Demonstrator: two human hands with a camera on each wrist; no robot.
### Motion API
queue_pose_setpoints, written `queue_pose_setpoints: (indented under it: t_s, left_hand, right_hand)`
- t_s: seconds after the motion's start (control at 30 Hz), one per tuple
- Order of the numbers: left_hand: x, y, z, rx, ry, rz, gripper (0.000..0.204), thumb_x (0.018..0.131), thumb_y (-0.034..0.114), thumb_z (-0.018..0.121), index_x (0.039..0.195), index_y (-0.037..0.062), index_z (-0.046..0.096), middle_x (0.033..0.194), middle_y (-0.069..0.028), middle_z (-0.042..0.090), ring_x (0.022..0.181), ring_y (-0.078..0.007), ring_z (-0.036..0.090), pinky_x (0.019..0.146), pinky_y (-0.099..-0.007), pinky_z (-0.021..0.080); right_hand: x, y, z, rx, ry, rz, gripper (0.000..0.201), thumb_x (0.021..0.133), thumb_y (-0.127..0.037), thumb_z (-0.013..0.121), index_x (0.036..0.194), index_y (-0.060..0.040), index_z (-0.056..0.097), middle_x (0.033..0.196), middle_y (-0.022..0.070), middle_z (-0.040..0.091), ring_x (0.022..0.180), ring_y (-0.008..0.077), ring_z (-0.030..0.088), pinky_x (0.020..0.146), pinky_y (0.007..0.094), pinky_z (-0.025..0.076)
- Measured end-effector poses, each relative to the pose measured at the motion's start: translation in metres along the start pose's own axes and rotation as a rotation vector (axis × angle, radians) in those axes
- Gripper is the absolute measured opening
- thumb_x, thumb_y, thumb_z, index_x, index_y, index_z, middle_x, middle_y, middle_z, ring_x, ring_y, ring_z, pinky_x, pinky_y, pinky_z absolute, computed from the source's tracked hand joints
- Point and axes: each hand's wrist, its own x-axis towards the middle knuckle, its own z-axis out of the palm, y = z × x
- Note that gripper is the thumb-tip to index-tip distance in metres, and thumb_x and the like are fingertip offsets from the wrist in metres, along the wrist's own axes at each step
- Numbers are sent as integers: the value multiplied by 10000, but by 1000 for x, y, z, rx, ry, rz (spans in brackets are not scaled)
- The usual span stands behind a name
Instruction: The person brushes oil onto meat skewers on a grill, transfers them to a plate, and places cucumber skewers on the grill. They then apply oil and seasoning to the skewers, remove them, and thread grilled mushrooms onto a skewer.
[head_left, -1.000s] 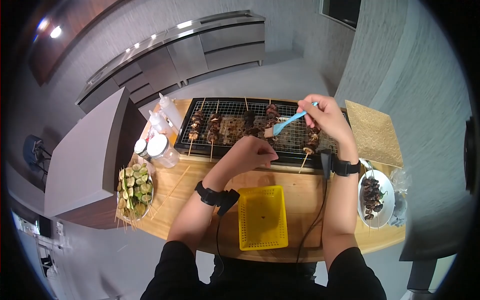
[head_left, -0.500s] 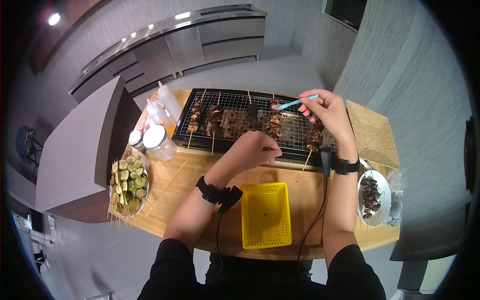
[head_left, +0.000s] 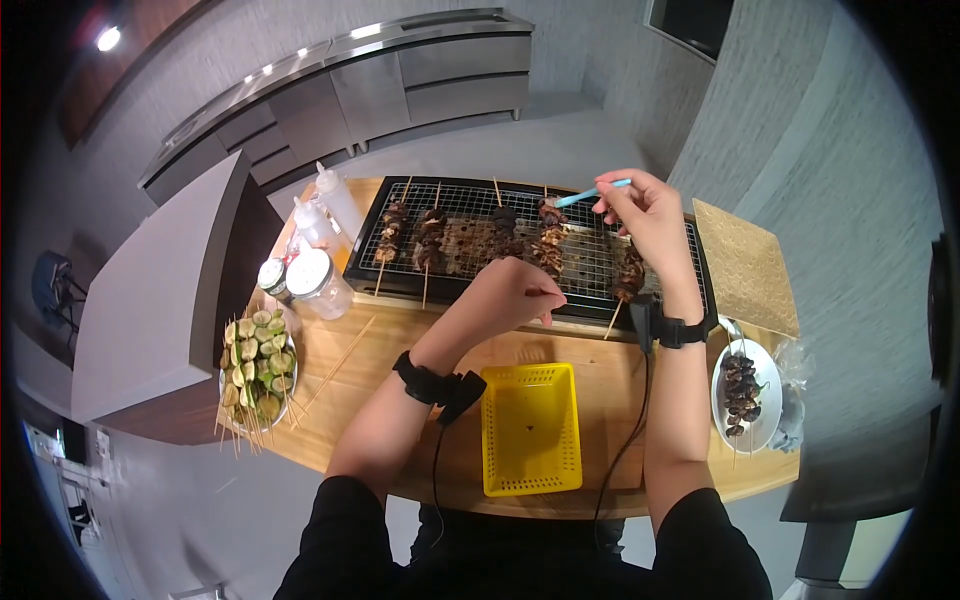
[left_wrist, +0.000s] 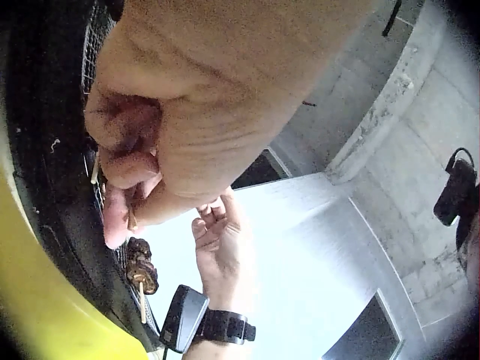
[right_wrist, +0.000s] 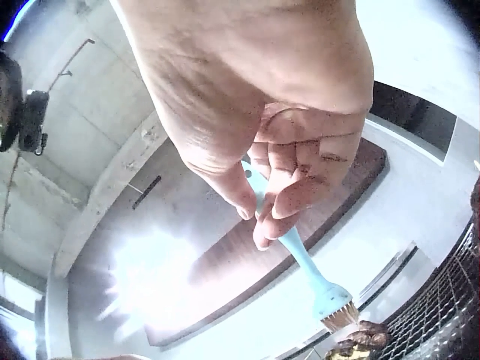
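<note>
My right hand (head_left: 645, 215) pinches a light blue basting brush (right_wrist: 311, 274) by its handle. The brush's bristles (right_wrist: 341, 316) meet the far end of a skewer of browned meat chunks (head_left: 549, 240) on the grill (head_left: 470, 235). Near the grill's front edge, my left hand (head_left: 515, 297) pinches the near end of that skewer between thumb and fingers, and a bit of the stick (left_wrist: 133, 219) shows there. To its left lies a darker meat skewer (head_left: 504, 228), partly hidden behind the left hand. Another meat skewer (head_left: 629, 275) lies below my right hand.
A yellow basket (head_left: 530, 430) stands in front of me. Squeeze bottles (head_left: 338, 205) and a lidded jar (head_left: 320, 285) stand left, beside a plate of zucchini skewers (head_left: 258, 370). On the right are a white plate (head_left: 765, 425) with meat skewers and a gold board (head_left: 745, 265).
The brush has moved from lower on the skewer to its far end, my right hand rising with it. The left hand has stayed near the grill's front edge.
</note>
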Motion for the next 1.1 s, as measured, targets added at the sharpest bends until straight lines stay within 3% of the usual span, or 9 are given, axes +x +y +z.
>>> queue_pose_setpoints:
  t_s: [0.43, 0.83, 1.1]
  left_hand:
    - [3, 0, -6, -353, -55, -125, 140, 1011, 74, 649, 1094, 39, 757, 840, -43, 774, 559, 0, 470, 497, -178, 351]
    - [4, -3, -4, -590, -62, -82, 115, 1015, 56, 630, 1092, 54, 715, 941, -150, 799, 633, -55, 624, 559, -167, 433]
    - [4, -3, 0, -596, -66, -112, 102, 1024, 85, 617, 1086, 70, 697, 1009, -140, 806, 713, -67, 688, 599, -173, 463]
  right_hand:
    - [-4, -10, -2, 18, 43, -33, 158, 1020, -109, 699, 1092, 20, 756, 772, 28, 733, 705, 52, 633, 650, 216, 493]
    - [-3, -11, -14, 91, 75, -66, 147, 1023, -108, 692, 1104, -5, 760, 783, 25, 735, 695, 48, 633, 631, 200, 481]
    - [-5, -15, -22, 91, 83, -73, 143, 1023, -127, 694, 1103, -33, 765, 796, 8, 736, 695, 35, 626, 603, 187, 455]
